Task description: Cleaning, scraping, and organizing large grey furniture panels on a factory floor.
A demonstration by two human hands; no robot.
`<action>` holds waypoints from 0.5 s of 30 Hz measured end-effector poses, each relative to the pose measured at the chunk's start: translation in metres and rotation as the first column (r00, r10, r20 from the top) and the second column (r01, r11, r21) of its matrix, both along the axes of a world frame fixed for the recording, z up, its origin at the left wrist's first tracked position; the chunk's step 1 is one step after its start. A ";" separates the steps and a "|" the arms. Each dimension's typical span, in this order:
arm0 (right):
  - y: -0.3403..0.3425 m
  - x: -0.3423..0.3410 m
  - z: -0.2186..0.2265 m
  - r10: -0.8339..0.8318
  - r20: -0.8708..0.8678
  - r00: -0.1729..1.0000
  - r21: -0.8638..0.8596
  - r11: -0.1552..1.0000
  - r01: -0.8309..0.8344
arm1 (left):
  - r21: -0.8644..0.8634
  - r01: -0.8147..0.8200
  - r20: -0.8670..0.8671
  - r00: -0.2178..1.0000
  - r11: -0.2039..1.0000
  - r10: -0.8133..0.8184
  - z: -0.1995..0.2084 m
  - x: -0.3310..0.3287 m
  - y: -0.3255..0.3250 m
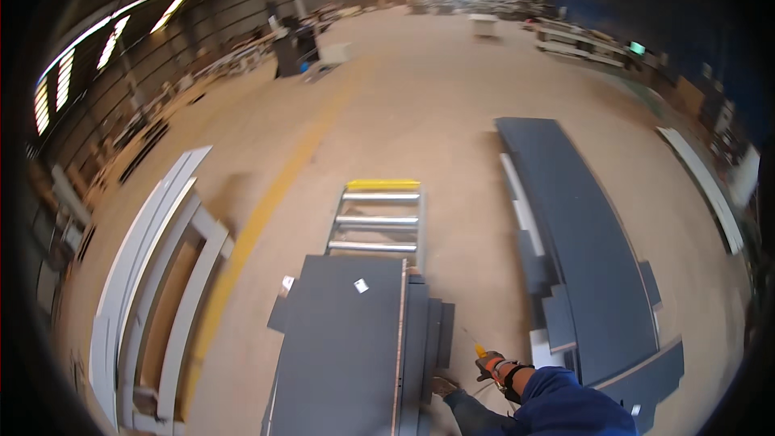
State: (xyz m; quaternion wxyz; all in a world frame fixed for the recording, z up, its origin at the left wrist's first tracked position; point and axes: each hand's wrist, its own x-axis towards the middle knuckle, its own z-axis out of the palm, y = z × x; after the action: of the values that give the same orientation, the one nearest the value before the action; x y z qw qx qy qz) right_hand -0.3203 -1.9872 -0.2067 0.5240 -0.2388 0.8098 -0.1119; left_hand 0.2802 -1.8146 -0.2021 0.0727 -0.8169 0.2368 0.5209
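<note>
My right hand (489, 366) is closed around a slim tool with a yellow handle (480, 350). A thin shaft sticks out ahead of it, like a screwdriver's, though its exact kind is too small to make out. An orange and black band circles that wrist, below a blue sleeve (565, 404). The hand hovers in the gap between two stacks of dark grey panels, touching neither. Nearer the centre lies one stack (343, 347), with a small white label (361, 285) on top; the longer stack (581, 234) lies to the right. My left hand is out of the picture.
Beyond the central stack extends a roller conveyor (378, 220) with a yellow end bar (383, 184). Pale grey frames (165, 299) lie at left beside a yellow floor line (278, 186). A long white piece (702, 186) lies far right. Panels jut unevenly from both stacks.
</note>
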 end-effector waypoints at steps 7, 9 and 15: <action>-0.151 0.035 -0.098 0.285 0.163 0.945 -0.222 0.944 -0.246 | -0.223 0.108 0.374 0.927 0.969 -0.017 0.004 -0.101 -0.104; -0.204 0.069 -0.036 0.498 0.112 0.860 -0.244 0.852 -0.463 | -0.240 0.140 0.378 0.925 0.961 -0.040 0.032 -0.131 -0.153; -0.298 0.050 -0.054 0.507 0.506 0.698 -0.475 0.839 -0.265 | -0.310 0.350 0.457 0.870 0.884 -0.184 -0.038 -0.183 -0.240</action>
State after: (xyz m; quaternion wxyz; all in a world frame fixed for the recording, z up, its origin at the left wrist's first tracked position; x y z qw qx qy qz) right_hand -0.2699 -2.2853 -0.2606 0.7150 -0.4499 0.4892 -0.2171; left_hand 0.0971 -2.0546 -0.2400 0.0330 -0.8650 0.4258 0.2635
